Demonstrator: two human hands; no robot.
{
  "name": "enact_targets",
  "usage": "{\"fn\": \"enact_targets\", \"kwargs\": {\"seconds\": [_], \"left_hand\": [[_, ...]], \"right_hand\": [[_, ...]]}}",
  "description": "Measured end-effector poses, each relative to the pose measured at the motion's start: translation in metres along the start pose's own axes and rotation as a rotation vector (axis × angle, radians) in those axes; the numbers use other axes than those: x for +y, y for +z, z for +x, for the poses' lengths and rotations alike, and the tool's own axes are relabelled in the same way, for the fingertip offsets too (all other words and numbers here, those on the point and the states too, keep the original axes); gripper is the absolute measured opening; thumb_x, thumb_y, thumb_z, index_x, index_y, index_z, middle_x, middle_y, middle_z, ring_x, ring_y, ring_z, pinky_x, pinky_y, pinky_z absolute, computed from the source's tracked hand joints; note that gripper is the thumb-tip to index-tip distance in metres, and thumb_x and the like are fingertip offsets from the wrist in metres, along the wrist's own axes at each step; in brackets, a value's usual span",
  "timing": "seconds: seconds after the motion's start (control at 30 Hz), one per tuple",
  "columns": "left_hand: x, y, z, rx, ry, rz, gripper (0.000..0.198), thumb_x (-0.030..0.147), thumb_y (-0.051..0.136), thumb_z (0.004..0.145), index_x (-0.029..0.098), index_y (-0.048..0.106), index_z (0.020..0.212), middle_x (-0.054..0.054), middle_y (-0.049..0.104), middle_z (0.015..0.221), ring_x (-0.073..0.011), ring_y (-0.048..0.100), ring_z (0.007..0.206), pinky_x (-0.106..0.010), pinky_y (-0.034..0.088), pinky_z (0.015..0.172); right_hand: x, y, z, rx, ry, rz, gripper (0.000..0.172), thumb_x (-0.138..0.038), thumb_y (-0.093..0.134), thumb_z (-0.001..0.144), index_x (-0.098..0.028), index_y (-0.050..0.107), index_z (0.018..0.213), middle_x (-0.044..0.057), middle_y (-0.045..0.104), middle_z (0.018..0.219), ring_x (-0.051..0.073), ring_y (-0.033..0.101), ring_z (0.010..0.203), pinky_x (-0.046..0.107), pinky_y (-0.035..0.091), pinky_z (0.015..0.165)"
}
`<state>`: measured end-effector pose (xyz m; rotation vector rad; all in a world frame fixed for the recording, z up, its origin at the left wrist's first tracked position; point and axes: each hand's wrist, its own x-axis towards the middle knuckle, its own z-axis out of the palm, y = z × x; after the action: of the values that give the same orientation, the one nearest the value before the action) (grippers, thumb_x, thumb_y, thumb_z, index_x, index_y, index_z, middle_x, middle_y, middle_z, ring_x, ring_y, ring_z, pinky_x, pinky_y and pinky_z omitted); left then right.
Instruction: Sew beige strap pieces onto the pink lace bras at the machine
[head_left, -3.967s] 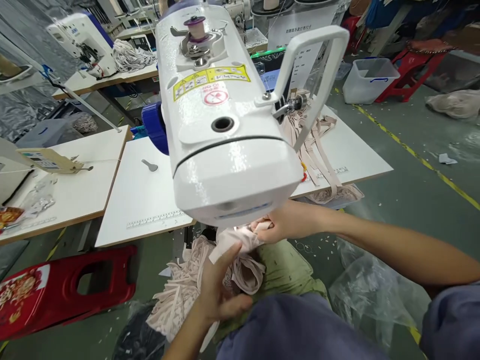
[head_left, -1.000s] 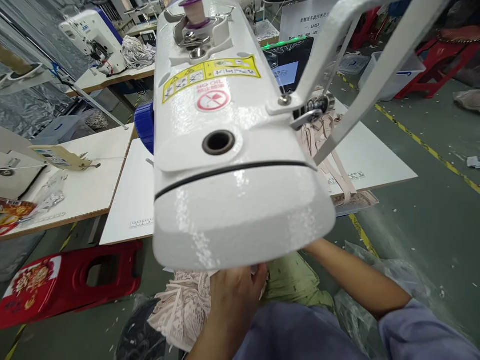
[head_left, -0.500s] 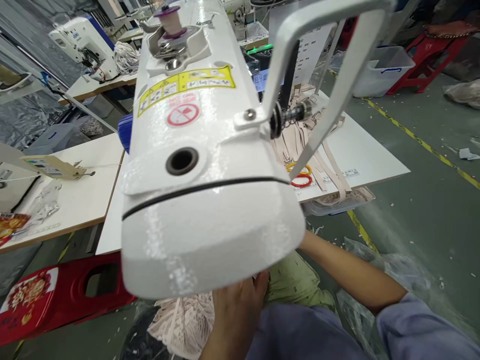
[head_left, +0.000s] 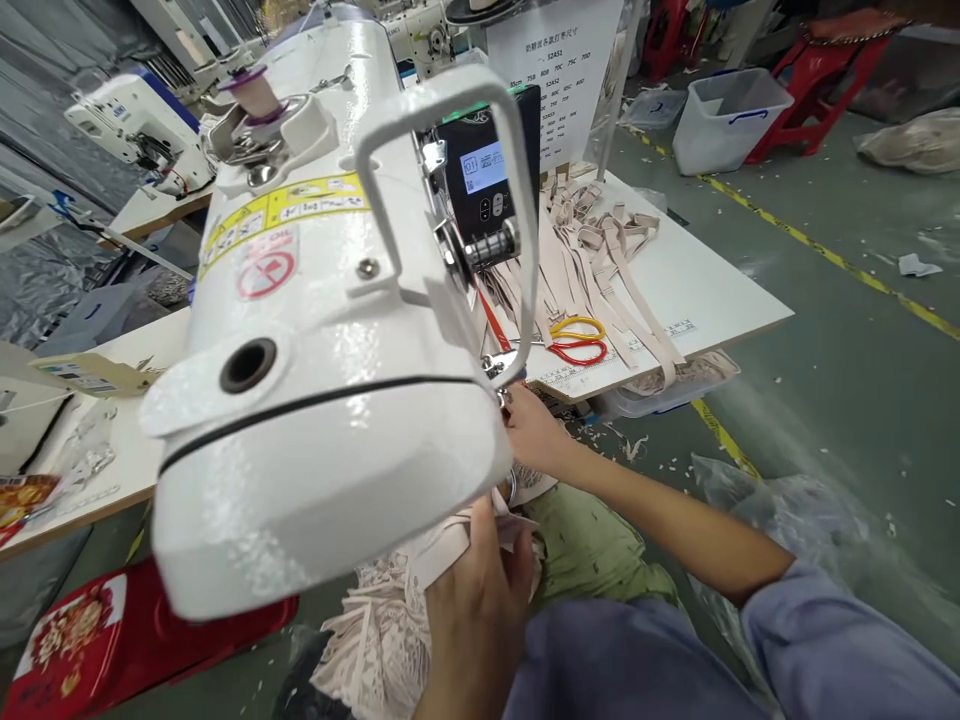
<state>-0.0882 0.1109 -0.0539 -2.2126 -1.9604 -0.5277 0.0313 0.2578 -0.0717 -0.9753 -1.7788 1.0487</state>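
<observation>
The white head of a sewing machine (head_left: 322, 500) fills the left and middle of the view and covers part of my work. Just below its lower edge, my left hand (head_left: 480, 590) is closed on beige lace fabric (head_left: 442, 545), with the thumb and fingers pressed onto it. A larger heap of the same lace (head_left: 382, 650) hangs beneath and to the left of that hand. My right hand (head_left: 536, 435) reaches in beside the needle end of the machine. Its fingertips are hidden behind the head, so what they touch does not show.
Beige straps (head_left: 592, 270) lie on the white table (head_left: 720, 290), with red-and-yellow-handled scissors (head_left: 577, 345) at their front. A control panel (head_left: 487, 170) and a printed sheet (head_left: 559, 70) stand behind. A red stool (head_left: 82, 640) is at lower left, a clear bin (head_left: 720, 130) at back right.
My view has shifted so the machine head sits further left, uncovering the panel, the scissors and my right hand. The left hand and its beige fabric show more fully.
</observation>
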Motion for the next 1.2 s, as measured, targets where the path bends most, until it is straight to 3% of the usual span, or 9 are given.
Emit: {"fn": "enact_targets", "kwargs": {"seconds": [0.17, 0.3, 0.47, 0.73, 0.9, 0.97, 1.03, 1.1, 1.2], "left_hand": [[0.001, -0.001, 0.0, -0.024, 0.059, 0.007, 0.063, 0.034, 0.053, 0.095, 0.014, 0.034, 0.152, -0.02, 0.071, 0.118, -0.0338, 0.071, 0.1, -0.043, 0.06, 0.079], [-0.004, -0.002, -0.006, -0.012, 0.024, 0.014, 0.064, 0.033, 0.053, 0.097, 0.015, 0.029, 0.154, -0.016, 0.074, 0.11, -0.0286, 0.074, 0.09, -0.038, 0.061, 0.074], [-0.009, 0.004, -0.01, 0.125, 0.04, 0.031, 0.078, 0.037, 0.059, 0.094, 0.007, 0.021, 0.156, -0.023, 0.069, 0.12, -0.0344, 0.07, 0.106, -0.04, 0.061, 0.08], [0.031, 0.01, -0.034, 0.118, 0.107, -0.123, 0.085, 0.03, 0.059, 0.095, 0.01, 0.007, 0.159, -0.028, 0.056, 0.139, -0.0394, 0.062, 0.12, -0.049, 0.058, 0.09], [0.032, -0.004, -0.048, -0.045, 0.267, -0.505, 0.064, 0.026, 0.054, 0.095, 0.009, 0.031, 0.153, -0.014, 0.076, 0.102, -0.0248, 0.073, 0.097, -0.032, 0.061, 0.079], [0.024, -0.016, -0.039, -0.005, 0.361, -0.584, 0.052, 0.016, 0.05, 0.094, 0.016, 0.043, 0.146, -0.01, 0.077, 0.102, -0.0222, 0.071, 0.103, -0.034, 0.058, 0.089], [0.017, -0.022, -0.028, -0.052, 0.416, -0.508, 0.04, 0.013, 0.047, 0.094, 0.018, 0.056, 0.133, -0.012, 0.074, 0.111, -0.0262, 0.065, 0.116, -0.044, 0.05, 0.103], [0.01, -0.02, -0.017, -0.214, 0.276, -0.48, 0.024, 0.021, 0.048, 0.094, 0.016, 0.068, 0.108, -0.014, 0.075, 0.096, -0.0288, 0.068, 0.104, -0.048, 0.05, 0.099], [-0.004, -0.002, -0.005, -0.491, -0.268, -0.823, 0.031, 0.037, 0.057, 0.091, 0.02, 0.061, 0.065, -0.008, 0.062, 0.06, -0.0247, 0.066, 0.071, -0.037, 0.053, 0.075]], "right_hand": [[-0.001, -0.001, -0.006, 0.072, 0.124, 0.184, 0.027, -0.024, 0.062, 0.079, -0.021, 0.058, 0.105, 0.003, 0.063, 0.102, 0.012, 0.051, 0.065, 0.028, 0.045, 0.064], [-0.001, 0.0, -0.015, 0.117, 0.138, 0.283, 0.032, -0.033, 0.063, 0.082, -0.023, 0.058, 0.112, 0.005, 0.063, 0.11, 0.012, 0.051, 0.067, 0.028, 0.046, 0.066], [-0.005, -0.004, -0.037, 0.177, 0.278, 0.426, 0.034, -0.05, 0.062, 0.084, -0.022, 0.053, 0.102, 0.003, 0.06, 0.097, 0.014, 0.052, 0.072, 0.028, 0.046, 0.068], [-0.025, -0.022, -0.091, -0.088, 0.34, 0.388, 0.04, -0.059, 0.06, 0.086, -0.021, 0.059, 0.097, 0.004, 0.064, 0.089, 0.02, 0.061, 0.084, 0.033, 0.051, 0.078], [-0.026, -0.04, -0.112, 0.122, 0.403, 0.311, 0.037, -0.053, 0.054, 0.092, -0.019, 0.067, 0.088, 0.003, 0.068, 0.08, 0.018, 0.061, 0.073, 0.027, 0.05, 0.064], [-0.027, -0.044, -0.116, 0.013, 0.36, 0.218, 0.031, -0.045, 0.053, 0.093, -0.019, 0.068, 0.084, 0.001, 0.066, 0.073, 0.016, 0.058, 0.067, 0.025, 0.047, 0.058], [-0.028, -0.044, -0.116, -0.358, 0.235, 0.141, 0.024, -0.035, 0.053, 0.093, -0.02, 0.068, 0.08, -0.001, 0.063, 0.067, 0.014, 0.056, 0.061, 0.023, 0.044, 0.055], [-0.027, -0.039, -0.113, -0.664, 0.067, 0.003, 0.021, -0.025, 0.054, 0.092, -0.02, 0.066, 0.075, -0.002, 0.063, 0.066, 0.012, 0.056, 0.059, 0.022, 0.042, 0.054], [-0.018, -0.024, -0.109, -0.608, -0.164, -0.445, 0.022, -0.016, 0.055, 0.09, -0.019, 0.064, 0.071, 0.001, 0.064, 0.068, 0.014, 0.055, 0.059, 0.025, 0.036, 0.053]]}}
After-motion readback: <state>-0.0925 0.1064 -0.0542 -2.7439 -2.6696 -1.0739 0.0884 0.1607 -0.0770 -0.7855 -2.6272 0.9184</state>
